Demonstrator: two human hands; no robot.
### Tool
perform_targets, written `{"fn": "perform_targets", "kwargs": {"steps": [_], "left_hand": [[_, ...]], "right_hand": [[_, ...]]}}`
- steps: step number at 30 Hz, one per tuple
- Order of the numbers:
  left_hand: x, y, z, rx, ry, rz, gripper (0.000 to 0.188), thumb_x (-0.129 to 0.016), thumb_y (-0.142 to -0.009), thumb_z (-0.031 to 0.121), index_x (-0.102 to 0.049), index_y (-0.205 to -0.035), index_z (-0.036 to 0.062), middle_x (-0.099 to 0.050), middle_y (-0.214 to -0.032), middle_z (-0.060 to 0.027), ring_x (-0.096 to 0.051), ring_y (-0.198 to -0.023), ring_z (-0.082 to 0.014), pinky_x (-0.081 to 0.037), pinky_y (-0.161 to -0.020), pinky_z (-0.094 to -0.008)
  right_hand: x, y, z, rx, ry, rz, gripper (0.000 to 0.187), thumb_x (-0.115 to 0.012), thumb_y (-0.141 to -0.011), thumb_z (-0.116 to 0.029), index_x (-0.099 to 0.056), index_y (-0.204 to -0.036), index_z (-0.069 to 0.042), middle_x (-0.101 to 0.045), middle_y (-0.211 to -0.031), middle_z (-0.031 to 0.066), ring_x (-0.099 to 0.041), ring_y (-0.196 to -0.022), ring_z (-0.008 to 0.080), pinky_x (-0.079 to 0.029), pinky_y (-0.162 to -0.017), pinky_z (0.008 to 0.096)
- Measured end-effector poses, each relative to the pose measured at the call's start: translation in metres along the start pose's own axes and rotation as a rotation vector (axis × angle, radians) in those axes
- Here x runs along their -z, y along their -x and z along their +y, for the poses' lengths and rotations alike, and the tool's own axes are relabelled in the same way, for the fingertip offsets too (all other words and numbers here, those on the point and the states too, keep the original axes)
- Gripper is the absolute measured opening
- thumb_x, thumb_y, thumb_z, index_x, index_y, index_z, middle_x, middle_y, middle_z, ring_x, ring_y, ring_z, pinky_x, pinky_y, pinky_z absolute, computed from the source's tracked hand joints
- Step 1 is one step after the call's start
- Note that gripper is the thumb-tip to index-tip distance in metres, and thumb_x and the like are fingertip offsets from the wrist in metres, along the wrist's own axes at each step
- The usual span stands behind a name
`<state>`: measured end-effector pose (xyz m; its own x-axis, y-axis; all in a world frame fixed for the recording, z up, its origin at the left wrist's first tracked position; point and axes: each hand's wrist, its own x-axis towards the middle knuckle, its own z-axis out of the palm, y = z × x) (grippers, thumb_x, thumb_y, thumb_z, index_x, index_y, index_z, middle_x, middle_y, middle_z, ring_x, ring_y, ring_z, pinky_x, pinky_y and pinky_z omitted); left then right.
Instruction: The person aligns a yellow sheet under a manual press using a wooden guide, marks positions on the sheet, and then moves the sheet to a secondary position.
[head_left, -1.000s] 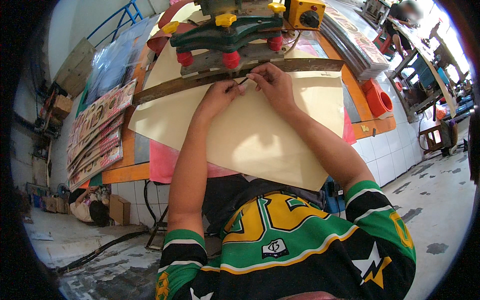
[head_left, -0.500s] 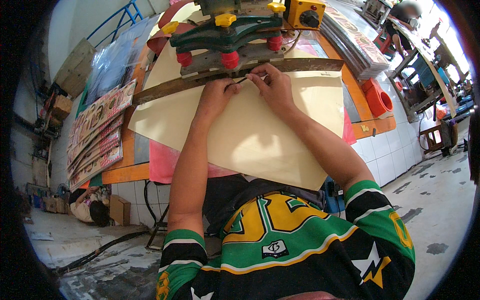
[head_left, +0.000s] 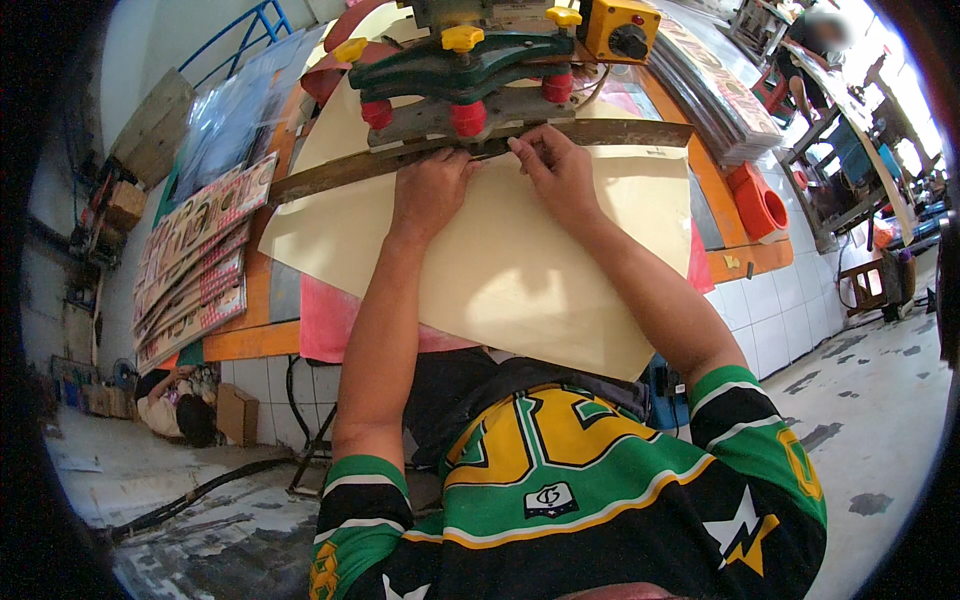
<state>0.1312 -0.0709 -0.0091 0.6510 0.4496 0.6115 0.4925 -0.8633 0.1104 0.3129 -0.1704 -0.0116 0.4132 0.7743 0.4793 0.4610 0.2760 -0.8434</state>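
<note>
We are pressing the large cream paper sheet (head_left: 500,270) flat at centre frame. Our left hand (head_left: 428,195) is now lying knuckles-up, closed loosely, while our right hand (head_left: 556,170) is pinching the sheet's far edge under the dark metal bar (head_left: 600,132), having shifted slightly right; the green clamp (head_left: 460,60) is sitting unchanged above.

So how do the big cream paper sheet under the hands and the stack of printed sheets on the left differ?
The big cream paper sheet is plain and unprinted; the stack of printed sheets shows red-and-white patterns. The cream sheet is a single layer, overhanging the table edge toward the person; the printed sheets lie piled and fanned. The left hand and right hand press on the cream sheet beside the long metal bar; nobody touches the stack. Both lie flat on the orange-edged table.
</note>
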Motion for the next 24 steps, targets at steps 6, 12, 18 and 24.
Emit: {"fn": "perform_targets", "kwargs": {"steps": [6,12,18,24], "left_hand": [[0.001,-0.001,0.004,-0.016,-0.041,0.114,0.025,-0.066,-0.094,0.030,-0.067,-0.084,0.0076,-0.070,-0.084,-0.0102,-0.071,-0.073,-0.0320,-0.057,-0.062,-0.0428],[0.003,0.000,0.005,-0.005,-0.025,0.167,0.027,-0.067,-0.093,0.033,-0.067,-0.080,0.0093,-0.070,-0.080,-0.0092,-0.070,-0.070,-0.0316,-0.056,-0.059,-0.0419],[-0.002,0.001,-0.001,-0.014,-0.023,0.177,0.027,-0.067,-0.093,0.033,-0.068,-0.080,0.0101,-0.070,-0.080,-0.0087,-0.070,-0.069,-0.0314,-0.056,-0.059,-0.0421],[-0.006,0.003,-0.002,-0.060,-0.070,0.271,0.021,-0.069,-0.092,0.031,-0.068,-0.085,0.0110,-0.069,-0.079,-0.0068,-0.070,-0.068,-0.0293,-0.056,-0.058,-0.0411]], "right_hand": [[0.003,-0.002,0.003,0.086,0.074,-0.017,0.022,-0.073,-0.095,-0.022,-0.066,-0.093,-0.002,-0.066,-0.069,0.0090,-0.061,-0.061,0.0162,-0.049,-0.059,0.0331],[0.000,-0.001,0.007,0.145,0.157,-0.062,0.033,-0.080,-0.088,-0.023,-0.061,-0.109,-0.005,-0.066,-0.074,0.0083,-0.062,-0.060,0.0213,-0.049,-0.058,0.0356],[-0.003,0.002,0.008,0.299,0.198,-0.054,0.052,-0.080,-0.087,-0.011,-0.050,-0.129,-0.005,-0.060,-0.075,0.0028,-0.050,-0.055,0.0098,-0.042,-0.051,0.0280],[-0.002,0.003,0.007,0.253,0.147,-0.072,0.049,-0.078,-0.088,-0.009,-0.050,-0.128,-0.005,-0.059,-0.077,0.0040,-0.049,-0.055,0.0092,-0.041,-0.052,0.0272]]}}
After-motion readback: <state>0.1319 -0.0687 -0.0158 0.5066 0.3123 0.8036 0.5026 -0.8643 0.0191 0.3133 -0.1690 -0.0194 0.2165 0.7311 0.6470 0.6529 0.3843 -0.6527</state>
